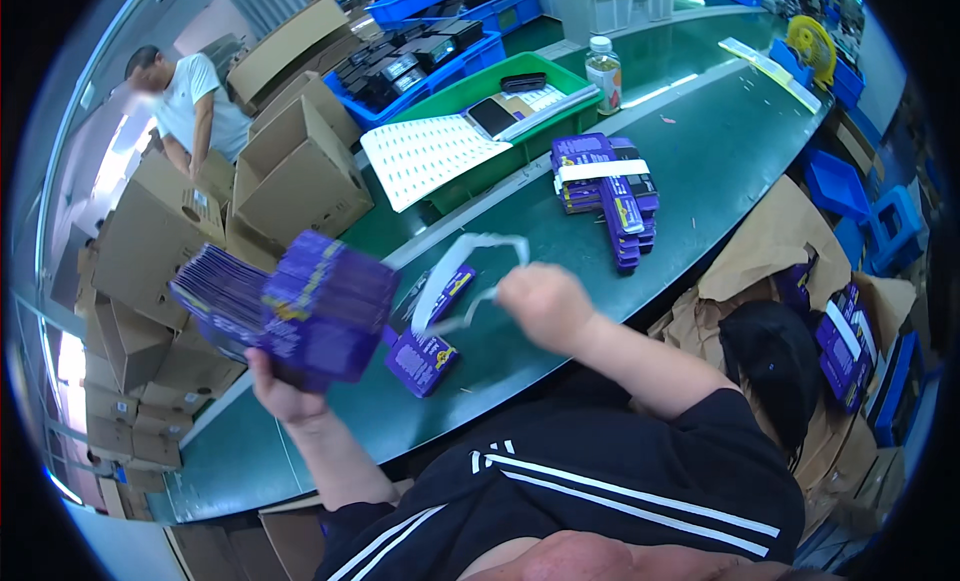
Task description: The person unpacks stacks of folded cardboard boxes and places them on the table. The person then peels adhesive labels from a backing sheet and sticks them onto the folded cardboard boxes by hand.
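My left hand (287,391) grips a thick stack of flat purple printed cartons (330,306) from below, raised over the left part of the green table (700,191). The stack fans out at its left side. A loop of white strip (487,240) hangs from my right hand (548,306), whose fingers are closed on it. The loop is apart from the stack. Between my hands, a few loose purple cartons (422,363) lie on the table. Farther right rests a purple bundle (625,206), stacked crosswise with a white band around it.
Beyond the table's middle stands a green bin (520,146) with a printed sheet and a phone, beside a bottle (603,76). Blue crates (430,66) of black items sit behind. Open cardboard boxes (300,166) and a person (205,106) are at left. Brown paper (770,241) with banded bundles lies at right.
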Tool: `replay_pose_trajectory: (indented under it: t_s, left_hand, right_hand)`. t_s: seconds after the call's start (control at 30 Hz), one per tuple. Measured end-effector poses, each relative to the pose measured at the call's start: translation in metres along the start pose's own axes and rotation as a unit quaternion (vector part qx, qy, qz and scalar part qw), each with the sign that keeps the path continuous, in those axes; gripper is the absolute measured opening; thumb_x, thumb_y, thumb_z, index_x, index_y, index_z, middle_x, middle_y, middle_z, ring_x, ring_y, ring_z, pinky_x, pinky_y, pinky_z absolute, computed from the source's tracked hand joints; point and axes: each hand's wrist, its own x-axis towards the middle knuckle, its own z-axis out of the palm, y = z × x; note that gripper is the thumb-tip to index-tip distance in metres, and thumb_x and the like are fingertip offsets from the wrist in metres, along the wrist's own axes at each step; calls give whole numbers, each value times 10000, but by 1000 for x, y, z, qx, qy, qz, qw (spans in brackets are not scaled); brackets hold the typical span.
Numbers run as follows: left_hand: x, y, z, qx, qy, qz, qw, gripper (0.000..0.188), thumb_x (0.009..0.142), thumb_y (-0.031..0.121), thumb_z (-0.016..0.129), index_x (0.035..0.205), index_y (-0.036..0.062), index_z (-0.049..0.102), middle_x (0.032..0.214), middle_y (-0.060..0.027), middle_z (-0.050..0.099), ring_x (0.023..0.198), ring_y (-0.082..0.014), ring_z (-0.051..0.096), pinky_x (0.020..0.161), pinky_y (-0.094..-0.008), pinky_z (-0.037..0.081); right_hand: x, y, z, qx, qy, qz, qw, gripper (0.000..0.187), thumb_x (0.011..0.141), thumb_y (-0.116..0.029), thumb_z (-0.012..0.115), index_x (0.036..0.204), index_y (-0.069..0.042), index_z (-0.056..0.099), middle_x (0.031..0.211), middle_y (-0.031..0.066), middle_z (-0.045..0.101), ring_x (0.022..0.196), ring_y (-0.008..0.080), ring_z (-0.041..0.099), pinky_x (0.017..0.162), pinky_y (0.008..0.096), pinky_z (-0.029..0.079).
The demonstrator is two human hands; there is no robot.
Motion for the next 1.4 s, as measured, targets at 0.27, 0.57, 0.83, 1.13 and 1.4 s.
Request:
replay_pose_trajectory:
  t_s: [0.27,0.57,0.83,1.13,1.4]
  left_hand:
    - [65,24,-42,285,-122,-300,902,701,652,207,833,1243,-56,563,1135,-191,676,934,-268,667,886,-380,524]
    - [129,-63,-22,416,-292,-546,666,758,719,312,823,1301,-53,503,1196,-199,641,982,-281,655,935,-413,514]
    - [135,-97,-66,491,-306,-511,636,615,775,267,793,1231,-45,522,1148,-188,653,938,-236,675,846,-358,550]
    - [135,-94,-55,457,-323,-454,693,670,863,405,709,1308,-55,513,1183,-182,635,1048,-260,626,929,-350,495]
    - [187,-149,-15,294,-5,-352,889,438,991,228,547,1304,-76,519,1221,-224,605,1045,-302,646,936,-405,536]
  right_hand:
    - [32,54,-2,-196,-81,223,952,197,852,-135,661,1020,-71,581,974,113,592,733,295,655,639,394,546]
    - [-2,-42,15,55,-84,106,989,101,808,-94,685,907,-93,670,819,41,677,687,234,648,626,326,513]
    - [31,-8,16,53,-57,104,992,33,811,-69,680,843,-67,689,813,52,697,649,226,636,600,310,500]
    - [167,61,87,48,-93,53,993,289,913,-172,651,1165,-32,669,1191,151,674,1085,326,640,949,394,506]
    - [169,59,118,52,-241,163,955,358,921,-212,659,1225,-23,650,1244,163,655,1093,345,638,979,400,497]
